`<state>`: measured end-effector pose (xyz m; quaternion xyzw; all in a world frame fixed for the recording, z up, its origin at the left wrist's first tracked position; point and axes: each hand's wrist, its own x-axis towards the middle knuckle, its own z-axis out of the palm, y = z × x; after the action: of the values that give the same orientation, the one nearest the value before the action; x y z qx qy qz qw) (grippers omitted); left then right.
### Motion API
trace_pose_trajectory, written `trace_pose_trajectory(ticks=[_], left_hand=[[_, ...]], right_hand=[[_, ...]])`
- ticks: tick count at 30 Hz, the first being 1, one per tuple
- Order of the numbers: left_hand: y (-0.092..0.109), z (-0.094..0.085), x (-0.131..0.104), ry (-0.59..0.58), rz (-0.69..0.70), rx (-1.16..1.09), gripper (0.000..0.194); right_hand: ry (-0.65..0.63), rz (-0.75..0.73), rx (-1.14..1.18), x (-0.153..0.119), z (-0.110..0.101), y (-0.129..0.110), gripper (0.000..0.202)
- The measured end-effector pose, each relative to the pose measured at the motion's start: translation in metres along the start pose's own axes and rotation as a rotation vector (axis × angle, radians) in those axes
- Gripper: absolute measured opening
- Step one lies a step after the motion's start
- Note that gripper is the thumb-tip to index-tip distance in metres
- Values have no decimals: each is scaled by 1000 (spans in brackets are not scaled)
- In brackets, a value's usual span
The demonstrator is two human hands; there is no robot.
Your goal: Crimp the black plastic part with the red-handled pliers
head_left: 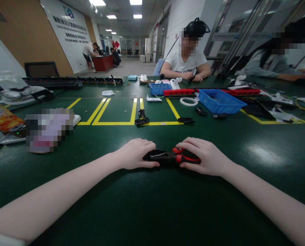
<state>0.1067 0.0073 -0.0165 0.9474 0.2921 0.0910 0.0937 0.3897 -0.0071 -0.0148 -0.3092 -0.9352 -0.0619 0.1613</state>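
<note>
Near the middle of the green table, my right hand is closed around the red and black handles of a pair of pliers. The jaws of the pliers point left and reach over a small black part. My left hand grips that part between thumb and fingers, which hide much of it. Whether the jaws bite on the part I cannot tell. Just beyond my hands, more black parts lie on yellow tape lines, and another black piece rests to their right.
A large blue bin, a smaller blue bin and a white ring stand farther back. On the left are a blurred flat object and an orange packet. A person sits across the table, others at right.
</note>
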Motion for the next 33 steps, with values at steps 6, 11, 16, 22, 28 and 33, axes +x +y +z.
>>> trace_pose_trajectory(ticks=[6, 11, 16, 22, 28, 33], left_hand=[[0, 0, 0, -2, -5, 12, 35], [0, 0, 0, -7, -6, 8, 36], [-1, 1, 0, -4, -12, -4, 35], [0, 0, 0, -18, -14, 2, 36], [1, -1, 0, -26, -22, 8, 36], [1, -1, 0, -18, 9, 35, 36]], right_hand=[[-9, 10, 27, 0, 0, 1, 46], [-16, 26, 45, -1, 0, 1, 46], [-35, 35, 38, -1, 0, 1, 44], [-41, 28, 26, 1, -1, -1, 44], [-42, 18, 6, 1, -3, 1, 42], [-42, 6, -10, 2, -3, 2, 43]])
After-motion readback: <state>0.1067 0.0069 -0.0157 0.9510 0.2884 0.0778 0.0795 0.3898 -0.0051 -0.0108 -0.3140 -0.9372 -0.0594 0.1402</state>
